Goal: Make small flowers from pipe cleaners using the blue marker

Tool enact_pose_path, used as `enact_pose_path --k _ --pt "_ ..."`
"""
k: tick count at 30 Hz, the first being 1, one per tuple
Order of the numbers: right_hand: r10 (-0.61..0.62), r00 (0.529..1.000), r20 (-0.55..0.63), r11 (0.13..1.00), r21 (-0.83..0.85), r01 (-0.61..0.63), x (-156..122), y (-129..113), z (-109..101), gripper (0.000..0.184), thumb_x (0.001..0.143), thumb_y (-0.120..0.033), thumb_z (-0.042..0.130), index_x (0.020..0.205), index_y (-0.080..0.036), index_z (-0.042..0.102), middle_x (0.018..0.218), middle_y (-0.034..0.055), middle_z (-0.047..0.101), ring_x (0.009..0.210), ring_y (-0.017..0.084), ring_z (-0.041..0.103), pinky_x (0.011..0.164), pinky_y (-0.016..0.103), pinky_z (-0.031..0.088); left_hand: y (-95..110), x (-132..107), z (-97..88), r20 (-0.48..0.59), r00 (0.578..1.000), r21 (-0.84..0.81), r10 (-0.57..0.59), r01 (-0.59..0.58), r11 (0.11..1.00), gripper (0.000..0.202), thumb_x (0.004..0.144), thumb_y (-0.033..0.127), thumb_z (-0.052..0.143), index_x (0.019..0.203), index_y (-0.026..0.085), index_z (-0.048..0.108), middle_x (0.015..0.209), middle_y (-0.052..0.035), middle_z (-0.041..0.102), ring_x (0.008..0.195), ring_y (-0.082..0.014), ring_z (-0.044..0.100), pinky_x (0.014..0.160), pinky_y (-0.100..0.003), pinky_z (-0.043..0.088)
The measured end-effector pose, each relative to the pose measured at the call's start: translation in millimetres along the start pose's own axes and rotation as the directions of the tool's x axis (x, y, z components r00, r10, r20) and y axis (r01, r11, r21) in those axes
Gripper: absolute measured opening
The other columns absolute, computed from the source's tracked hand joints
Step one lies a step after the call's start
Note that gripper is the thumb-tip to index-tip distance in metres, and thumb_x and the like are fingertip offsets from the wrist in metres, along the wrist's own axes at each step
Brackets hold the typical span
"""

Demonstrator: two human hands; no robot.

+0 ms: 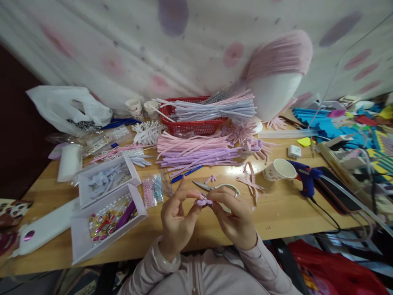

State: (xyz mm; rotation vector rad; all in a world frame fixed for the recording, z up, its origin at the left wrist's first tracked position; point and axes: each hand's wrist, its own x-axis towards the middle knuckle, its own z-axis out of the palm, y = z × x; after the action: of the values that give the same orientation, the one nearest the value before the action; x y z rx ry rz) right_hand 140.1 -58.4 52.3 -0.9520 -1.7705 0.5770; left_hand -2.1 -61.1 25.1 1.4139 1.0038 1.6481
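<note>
Between my two hands, just above the table's front part, is a small bent piece of purple pipe cleaner (203,202). My left hand (179,217) pinches its left end between thumb and forefinger. The right end is gripped by the fingertips of my right hand (236,215). Behind my hands lie scissors (204,187), their handles partly hidden by my right hand. Short purple pipe cleaner bits (211,178) rest beyond the blades. A blue pen (186,174) lies in front of bundles of pink pipe cleaners (193,146) and purple pipe cleaners (202,159).
A red basket (192,128) holds pale pipe cleaners. Left stand white boxes (107,235) of beads and pieces, plus bead packets (152,191). At right are a paper cup (280,170), a blue glue gun (307,178) with a cord, and a phone (334,190). A white head form (273,90) stands behind.
</note>
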Motion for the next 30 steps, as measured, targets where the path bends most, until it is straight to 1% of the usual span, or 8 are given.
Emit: enact_pose_path --k 2,6,9,12,14,19,25,30 --pt "0.01 1.0 0.006 1.0 0.007 -0.01 0 0 0 0.02 0.083 -0.002 0.053 0.089 -0.018 0.061 0.08 0.0051 0.064 0.075 0.015 0.06 0.066 0.027 0.047 2 2 0.5 0.017 1.0 -0.055 -0.017 0.018 0.998 0.019 0.076 0.006 0.065 0.087 0.021 0.061 0.08 0.0033 0.066 0.074 -0.0107 0.065 0.11 -0.044 0.033" --pt "0.078 0.997 0.004 0.997 -0.026 -0.078 -2 2 0 0.014 0.083 -0.007 0.055 0.084 -0.019 0.061 0.075 0.0038 0.066 0.07 0.015 0.061 0.064 0.027 0.046 3 5 1.7 0.052 0.987 -0.167 -0.151 0.157 0.973 0.019 0.077 0.007 0.065 0.082 0.021 0.053 0.079 0.0048 0.065 0.075 -0.0097 0.065 0.11 -0.044 0.031" --pt "0.141 0.99 -0.018 0.987 -0.075 -0.142 -1 6 0 0.009 0.084 -0.013 0.056 0.079 -0.019 0.061 0.071 0.0033 0.066 0.064 0.015 0.061 0.059 0.026 0.045 3 11 2.5 0.051 0.965 -0.171 -0.256 0.261 0.95 0.018 0.075 0.01 0.068 0.081 0.019 0.054 0.079 0.0029 0.066 0.079 -0.0109 0.065 0.103 -0.037 0.041" --pt "0.183 0.983 -0.026 0.981 -0.061 -0.184 -1 12 1 0.009 0.085 -0.017 0.057 0.078 -0.018 0.062 0.072 0.0037 0.068 0.063 0.015 0.062 0.059 0.025 0.045 1 17 3.4 0.106 0.91 -0.181 -0.401 0.414 0.892 0.019 0.073 0.019 0.072 0.087 0.017 0.06 0.085 -0.0026 0.069 0.085 -0.0153 0.066 0.085 -0.03 0.051" --pt "0.208 0.978 -0.033 0.977 -0.044 -0.209 -1 15 3 0.008 0.085 -0.018 0.058 0.079 -0.018 0.063 0.073 0.0036 0.068 0.063 0.015 0.062 0.061 0.025 0.045 -3 19 3.9 0.141 0.883 -0.19 -0.448 0.468 0.863 0.017 0.073 0.024 0.072 0.085 0.016 0.064 0.091 -0.0057 0.07 0.088 -0.0169 0.066 0.082 -0.029 0.052" --pt "0.252 0.967 0.026 0.968 0.0 -0.252 -3 19 6 0.008 0.087 -0.02 0.056 0.084 -0.018 0.063 0.077 0.004 0.067 0.07 0.015 0.062 0.065 0.026 0.045 -13 17 3.9 0.12 0.879 -0.177 -0.462 0.477 0.861 0.013 0.074 0.028 0.071 0.079 0.016 0.07 0.086 -0.004 0.07 0.084 -0.0151 0.064 0.08 -0.025 0.05" --pt "0.226 0.963 0.148 0.974 -0.007 -0.228 -4 21 3 0.017 0.093 -0.023 0.043 0.093 -0.017 0.059 0.082 0.0054 0.065 0.076 0.016 0.06 0.07 0.027 0.043 -18 18 3.5 0.101 0.885 -0.135 -0.454 0.465 0.875 0.016 0.073 0.031 0.072 0.076 0.015 0.069 0.082 -0.0048 0.069 0.083 -0.017 0.063 0.078 -0.027 0.05" --pt "0.279 0.956 0.088 0.959 -0.079 -0.272 -5 25 8 0.022 0.094 -0.027 0.044 0.076 -0.018 0.054 0.068 0.0015 0.059 0.064 0.014 0.054 0.062 0.025 0.038 -21 17 5.8 0.104 0.891 -0.075 -0.442 0.45 0.89 0.019 0.075 0.034 0.07 0.077 0.015 0.069 0.084 -0.0056 0.068 0.088 -0.0186 0.063 0.081 -0.027 0.049"
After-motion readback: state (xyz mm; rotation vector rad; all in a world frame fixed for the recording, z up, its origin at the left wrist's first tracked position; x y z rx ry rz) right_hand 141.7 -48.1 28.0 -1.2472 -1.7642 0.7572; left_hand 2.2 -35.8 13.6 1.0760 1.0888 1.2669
